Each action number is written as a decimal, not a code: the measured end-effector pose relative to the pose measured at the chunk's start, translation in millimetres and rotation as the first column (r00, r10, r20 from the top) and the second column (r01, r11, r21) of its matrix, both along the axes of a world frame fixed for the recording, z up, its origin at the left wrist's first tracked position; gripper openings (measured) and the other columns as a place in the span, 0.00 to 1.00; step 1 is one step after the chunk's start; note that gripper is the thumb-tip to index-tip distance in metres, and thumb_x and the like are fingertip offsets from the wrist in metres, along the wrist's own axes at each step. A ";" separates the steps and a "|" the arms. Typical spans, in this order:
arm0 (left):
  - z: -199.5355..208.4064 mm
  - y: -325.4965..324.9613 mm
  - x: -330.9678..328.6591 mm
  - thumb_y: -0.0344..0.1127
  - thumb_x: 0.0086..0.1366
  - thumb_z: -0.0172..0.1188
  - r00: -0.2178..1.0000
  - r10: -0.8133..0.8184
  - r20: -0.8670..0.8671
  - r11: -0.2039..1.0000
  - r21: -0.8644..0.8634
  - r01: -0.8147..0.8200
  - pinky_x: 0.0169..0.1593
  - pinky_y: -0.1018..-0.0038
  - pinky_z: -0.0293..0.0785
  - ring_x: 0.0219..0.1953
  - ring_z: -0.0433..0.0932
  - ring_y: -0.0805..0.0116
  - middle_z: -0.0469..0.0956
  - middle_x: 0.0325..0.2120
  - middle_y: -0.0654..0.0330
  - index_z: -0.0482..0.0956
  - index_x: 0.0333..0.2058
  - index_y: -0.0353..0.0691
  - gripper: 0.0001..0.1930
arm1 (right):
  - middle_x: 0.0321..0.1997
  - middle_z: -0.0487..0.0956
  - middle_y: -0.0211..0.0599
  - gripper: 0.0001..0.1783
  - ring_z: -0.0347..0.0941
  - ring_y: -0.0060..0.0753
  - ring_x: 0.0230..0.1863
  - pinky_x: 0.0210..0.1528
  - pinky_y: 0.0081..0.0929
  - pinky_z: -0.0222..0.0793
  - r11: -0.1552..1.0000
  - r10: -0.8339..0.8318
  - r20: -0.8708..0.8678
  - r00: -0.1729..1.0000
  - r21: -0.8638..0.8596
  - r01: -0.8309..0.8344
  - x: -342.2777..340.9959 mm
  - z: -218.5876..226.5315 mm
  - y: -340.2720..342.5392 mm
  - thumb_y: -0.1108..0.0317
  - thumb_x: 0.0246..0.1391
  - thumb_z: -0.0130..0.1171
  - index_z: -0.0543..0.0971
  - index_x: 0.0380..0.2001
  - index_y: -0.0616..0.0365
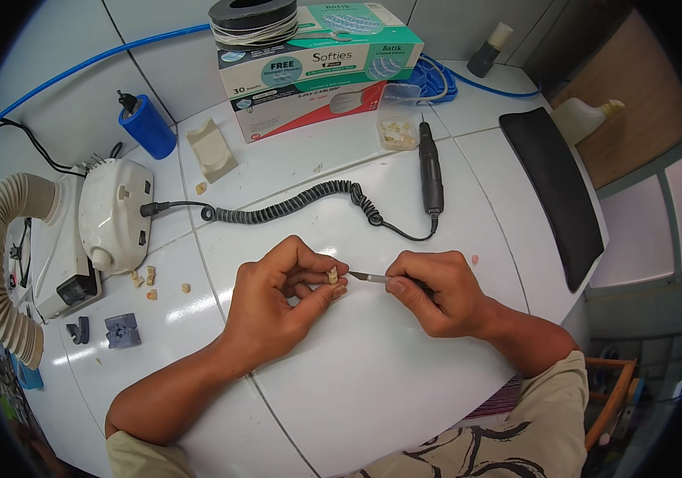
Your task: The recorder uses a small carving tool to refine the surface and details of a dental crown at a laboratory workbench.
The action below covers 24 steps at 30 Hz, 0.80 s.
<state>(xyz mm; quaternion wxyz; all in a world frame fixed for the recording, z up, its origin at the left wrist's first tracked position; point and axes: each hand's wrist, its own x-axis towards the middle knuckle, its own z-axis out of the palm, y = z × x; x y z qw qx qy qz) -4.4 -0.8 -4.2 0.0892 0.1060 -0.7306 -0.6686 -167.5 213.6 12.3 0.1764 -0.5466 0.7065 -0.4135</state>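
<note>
Over the middle of the white tiled table, my left hand (273, 299) pinches a small cream, tooth-like dental piece (333, 276) between thumb and fingertips. From the right, my right hand (446, 293) is closed around a slim craft knife (373, 277) with a silver neck. Its narrow blade points left at the dental piece; whether the tip touches it is too small to tell. Part of the knife's handle is hidden inside my right fist. Both forearms rest near the table's front edge.
A white control unit (115, 211) stands at left, its coiled black cord running to a black handpiece (430, 171). Behind are mask boxes (301, 107), a small clear box (398, 131) and a blue cylinder (148, 127). Small cream pieces (150, 276) and a grey block (122, 331) lie left.
</note>
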 end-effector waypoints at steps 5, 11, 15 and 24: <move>-0.3 -0.6 -0.9 0.21 0.70 0.70 1.000 0.005 0.008 1.000 0.028 -0.005 0.49 0.76 0.88 0.49 0.91 0.67 0.90 0.46 0.49 0.78 0.45 0.31 0.10 | 0.20 0.76 0.36 0.09 0.68 0.33 0.17 0.21 0.32 0.62 1.000 0.006 0.000 1.000 0.003 -0.006 -0.2 3.1 -0.3 0.70 0.71 0.64 0.82 0.33 0.62; 3.1 0.4 -1.3 0.24 0.71 0.71 1.000 0.006 -0.008 0.998 0.065 -0.006 0.51 0.74 0.88 0.48 0.90 0.68 0.90 0.44 0.49 0.77 0.44 0.31 0.11 | 0.21 0.77 0.37 0.09 0.69 0.33 0.17 0.22 0.31 0.62 1.000 0.001 0.011 1.000 0.013 -0.001 -1.1 3.9 1.3 0.70 0.71 0.64 0.82 0.34 0.62; 6.4 -2.3 0.2 0.22 0.74 0.68 0.999 -0.038 0.034 0.996 0.088 0.035 0.57 0.71 0.87 0.51 0.89 0.65 0.87 0.47 0.48 0.75 0.46 0.32 0.10 | 0.21 0.77 0.37 0.09 0.70 0.34 0.18 0.22 0.32 0.64 1.000 0.004 0.022 1.000 0.011 -0.004 -1.1 4.1 1.0 0.70 0.71 0.64 0.82 0.34 0.62; 0.2 0.0 -0.4 0.24 0.72 0.71 1.000 -0.016 0.004 0.996 0.091 0.015 0.53 0.73 0.87 0.48 0.89 0.68 0.88 0.44 0.50 0.76 0.46 0.32 0.11 | 0.22 0.77 0.39 0.09 0.71 0.36 0.18 0.23 0.33 0.65 1.000 0.006 0.030 1.000 -0.005 -0.005 -0.7 3.9 0.9 0.70 0.71 0.64 0.82 0.34 0.63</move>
